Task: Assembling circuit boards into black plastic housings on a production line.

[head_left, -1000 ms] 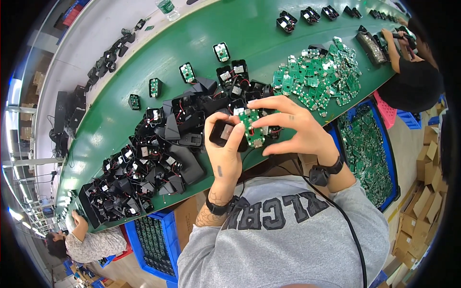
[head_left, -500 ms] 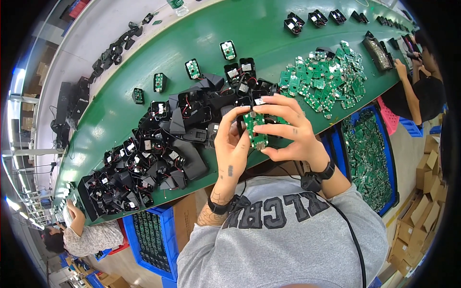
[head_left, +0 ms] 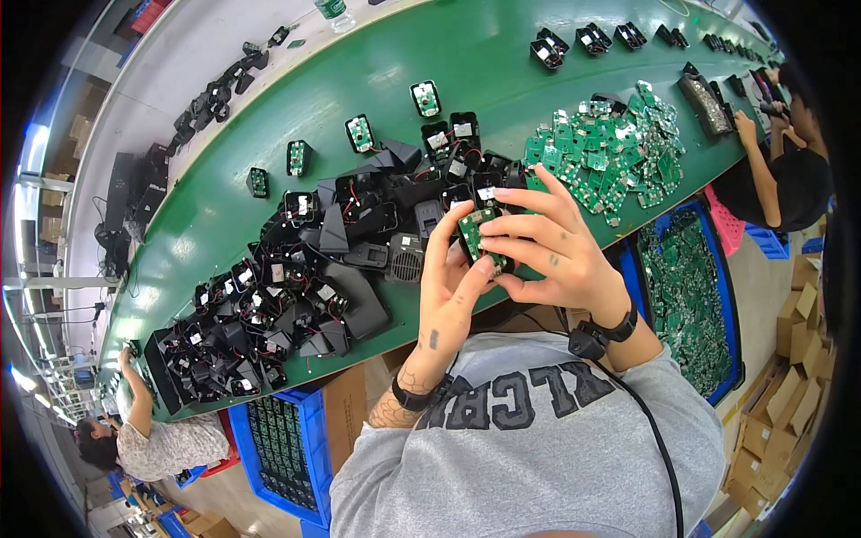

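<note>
Watching this bench with noon straight ahead of the worker, I see the left hand (head_left: 448, 282) clamped around a dark case (head_left: 504, 266), mostly hidden, with a green circuit board (head_left: 473, 235) at its mouth, dead centre of the dial. The right hand (head_left: 569, 255) comes in from 3 o'clock, fingers fanned a bit with some tips on the board, though I honestly can't tell if it's gripping. Black housings (head_left: 334, 233) sprawl at 9, loose boards (head_left: 596, 157) heap up around 1 to 2.
</note>
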{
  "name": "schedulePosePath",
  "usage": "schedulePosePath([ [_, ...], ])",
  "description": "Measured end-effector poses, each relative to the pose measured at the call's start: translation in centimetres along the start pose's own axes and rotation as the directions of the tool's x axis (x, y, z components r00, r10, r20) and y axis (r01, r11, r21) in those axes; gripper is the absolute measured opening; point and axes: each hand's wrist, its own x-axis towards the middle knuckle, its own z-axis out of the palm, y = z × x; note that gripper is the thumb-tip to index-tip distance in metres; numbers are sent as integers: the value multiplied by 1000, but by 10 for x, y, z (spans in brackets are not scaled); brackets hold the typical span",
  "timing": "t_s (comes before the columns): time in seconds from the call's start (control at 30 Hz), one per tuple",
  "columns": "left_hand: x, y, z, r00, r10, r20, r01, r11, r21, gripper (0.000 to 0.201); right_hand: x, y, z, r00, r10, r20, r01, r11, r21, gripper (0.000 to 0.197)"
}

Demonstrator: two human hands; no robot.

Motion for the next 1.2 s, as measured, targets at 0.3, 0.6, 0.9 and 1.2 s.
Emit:
schedulePosePath([
  [0.3, 4, -4, 0, 991, 124, 58, -130, 985, 110, 64, 2, 0, -4, 999, 3, 36, -4, 1000, 18, 42],
  [0.6, 5, -17, 7, 993, 110, 45, -117, 976, 183, 49, -7, -1, 23, 715, 644, 272, -483, 173, 858, 44],
  [0.9, 11, -37, -7, 914, 405, 18, -373, 824, 428, 40, 8, 0, 30, 756, 588, 288, -483, 204, 851, 42],
  [1.2, 9, 1, -27, 971, 211, -116, -150, 907, 395, 68, 83, 237, 62, 794, 603, -80, -558, 774, 300, 40],
])
